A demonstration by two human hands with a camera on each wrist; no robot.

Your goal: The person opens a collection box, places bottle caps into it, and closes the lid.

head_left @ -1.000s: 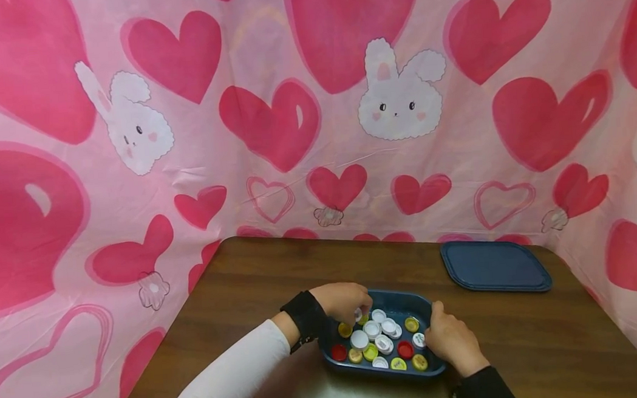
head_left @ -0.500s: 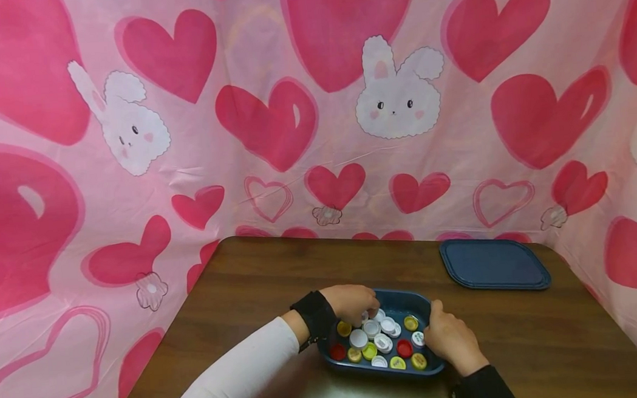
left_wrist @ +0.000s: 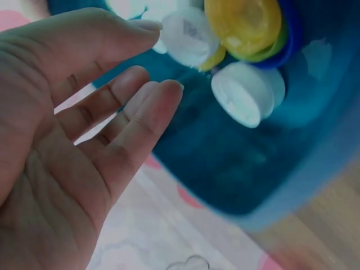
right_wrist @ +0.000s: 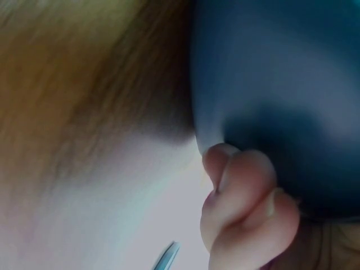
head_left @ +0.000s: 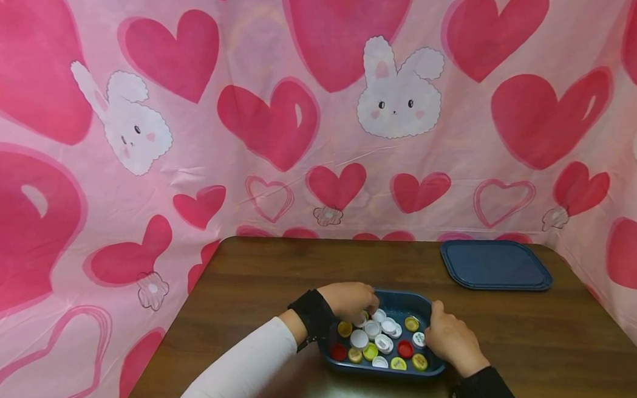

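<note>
In the head view a deep blue tub [head_left: 386, 374] with bottle caps in it stands on the table. White caps [head_left: 359, 340] are heaped in its middle, with yellow and gold caps [head_left: 419, 362] and red caps [head_left: 405, 349] around them. My left hand [head_left: 352, 300] reaches over the tub's far left corner. In the left wrist view its thumb and fingers stand apart with nothing between them, close to a white cap [left_wrist: 239, 93] and a yellow cap [left_wrist: 244, 25]. At the tub's right end my right hand [head_left: 454, 340] grips the rim, its fingers [right_wrist: 242, 180] curled against the outer wall.
A flat dark blue tray [head_left: 495, 265] lies at the back right of the brown wooden table [head_left: 279, 268]. Behind the table hangs a pink cloth [head_left: 266, 62] printed with hearts and rabbits. Black bands [head_left: 311, 315] circle both wrists.
My left hand has shifted slightly right over the tub compared with one second ago. A yellow cap by its fingers, hidden half a second ago, shows again. The right hand keeps its place.
</note>
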